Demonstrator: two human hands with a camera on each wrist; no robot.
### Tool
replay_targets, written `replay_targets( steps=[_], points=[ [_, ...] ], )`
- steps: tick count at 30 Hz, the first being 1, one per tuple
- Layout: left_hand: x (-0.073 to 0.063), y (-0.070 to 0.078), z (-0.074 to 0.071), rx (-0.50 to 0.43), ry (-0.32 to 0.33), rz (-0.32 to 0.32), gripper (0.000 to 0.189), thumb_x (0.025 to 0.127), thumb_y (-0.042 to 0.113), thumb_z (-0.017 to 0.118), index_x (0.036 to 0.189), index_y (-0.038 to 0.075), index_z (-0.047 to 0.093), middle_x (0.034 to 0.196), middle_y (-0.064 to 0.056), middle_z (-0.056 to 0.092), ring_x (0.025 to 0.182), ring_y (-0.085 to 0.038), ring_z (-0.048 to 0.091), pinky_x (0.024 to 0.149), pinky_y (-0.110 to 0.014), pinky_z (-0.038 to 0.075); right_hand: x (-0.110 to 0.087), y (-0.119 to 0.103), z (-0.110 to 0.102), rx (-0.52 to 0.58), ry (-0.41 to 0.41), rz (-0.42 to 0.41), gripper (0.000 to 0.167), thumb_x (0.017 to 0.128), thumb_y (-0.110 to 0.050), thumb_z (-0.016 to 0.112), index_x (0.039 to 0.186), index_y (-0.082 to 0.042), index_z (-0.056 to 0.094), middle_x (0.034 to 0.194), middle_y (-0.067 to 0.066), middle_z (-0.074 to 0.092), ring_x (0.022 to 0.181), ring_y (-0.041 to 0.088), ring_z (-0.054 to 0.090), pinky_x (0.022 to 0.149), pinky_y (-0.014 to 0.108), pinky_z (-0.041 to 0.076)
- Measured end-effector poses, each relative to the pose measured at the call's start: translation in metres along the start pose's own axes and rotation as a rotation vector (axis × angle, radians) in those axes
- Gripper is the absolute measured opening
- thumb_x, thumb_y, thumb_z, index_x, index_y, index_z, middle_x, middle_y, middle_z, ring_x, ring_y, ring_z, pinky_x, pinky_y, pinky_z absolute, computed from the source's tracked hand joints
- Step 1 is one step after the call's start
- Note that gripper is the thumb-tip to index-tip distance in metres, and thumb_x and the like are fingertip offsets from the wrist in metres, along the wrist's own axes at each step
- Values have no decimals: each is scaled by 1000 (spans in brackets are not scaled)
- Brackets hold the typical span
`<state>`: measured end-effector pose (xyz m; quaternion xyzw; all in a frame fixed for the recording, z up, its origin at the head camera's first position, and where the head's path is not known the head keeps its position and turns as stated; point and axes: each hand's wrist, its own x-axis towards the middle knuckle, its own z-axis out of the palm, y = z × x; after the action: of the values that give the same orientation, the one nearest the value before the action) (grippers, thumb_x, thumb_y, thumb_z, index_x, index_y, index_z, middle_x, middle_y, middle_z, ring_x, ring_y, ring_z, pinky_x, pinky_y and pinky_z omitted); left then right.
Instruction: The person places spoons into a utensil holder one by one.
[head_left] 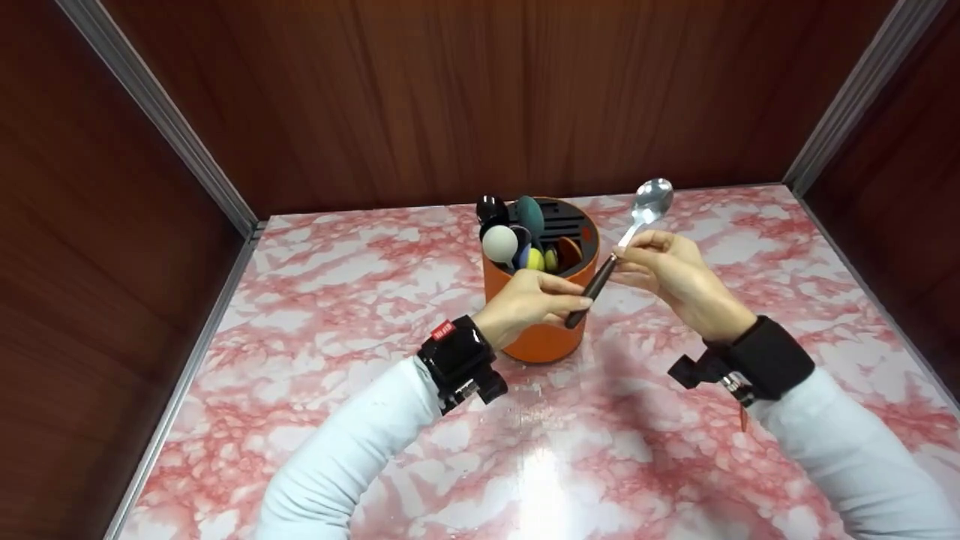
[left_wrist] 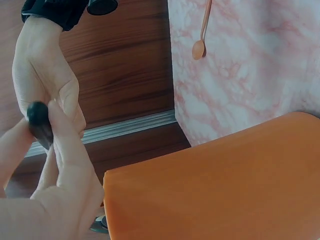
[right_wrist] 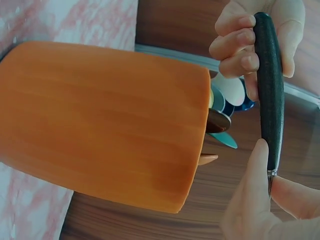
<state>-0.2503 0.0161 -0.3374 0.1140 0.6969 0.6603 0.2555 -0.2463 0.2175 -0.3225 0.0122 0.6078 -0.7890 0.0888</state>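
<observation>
A metal serving spoon (head_left: 652,199) with a dark handle (right_wrist: 270,85) is held up in both hands, its bowl pointing up and away to the right. My left hand (head_left: 525,301) pinches the lower part of the handle between thumb and fingers. With thumb and fingers, my right hand (head_left: 679,277) grips the spoon where the metal neck meets the handle. Just behind the left hand stands an orange utensil holder (head_left: 541,345) with a black slotted insert. White, black, teal and yellow utensil heads crowd its left side and front.
A small wooden spoon (left_wrist: 199,49) lies on the red-and-white marbled table (head_left: 337,300); the right forearm mostly hides it in the head view. Dark wood-grain panels (head_left: 450,97) with metal edge strips enclose the table at the back and both sides.
</observation>
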Motion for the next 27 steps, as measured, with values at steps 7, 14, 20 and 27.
replay_targets(
  steps=[7,14,20,27],
  points=[
    [4,1,-2,-47,75,35,27,91,-3,65,116,-13,63,90,-11,68,73,-11,61,81,-27,58,8,-6,5,20,45,-57,8,94,2,60,91,1,52,80,7,61,72,16,67,78,26,58],
    [3,-4,-5,-95,120,49,28,89,-7,65,115,-16,62,94,-18,69,71,-17,63,79,-30,59,15,-11,9,54,99,-234,10,92,5,60,88,0,54,77,6,59,70,13,65,74,26,59],
    [1,-16,-7,-79,105,47,26,89,-6,64,113,-17,62,95,-19,70,67,-12,62,76,-28,59,21,-10,16,-19,244,-419,15,90,8,61,84,-4,54,74,0,59,70,8,61,70,21,59],
    [-3,-36,-10,-72,85,-12,27,91,-5,62,115,-16,62,106,-27,67,67,-11,61,76,-27,59,29,-2,22,-170,357,-649,19,86,9,64,78,-7,57,71,-2,61,65,6,59,60,14,54]
  ],
)
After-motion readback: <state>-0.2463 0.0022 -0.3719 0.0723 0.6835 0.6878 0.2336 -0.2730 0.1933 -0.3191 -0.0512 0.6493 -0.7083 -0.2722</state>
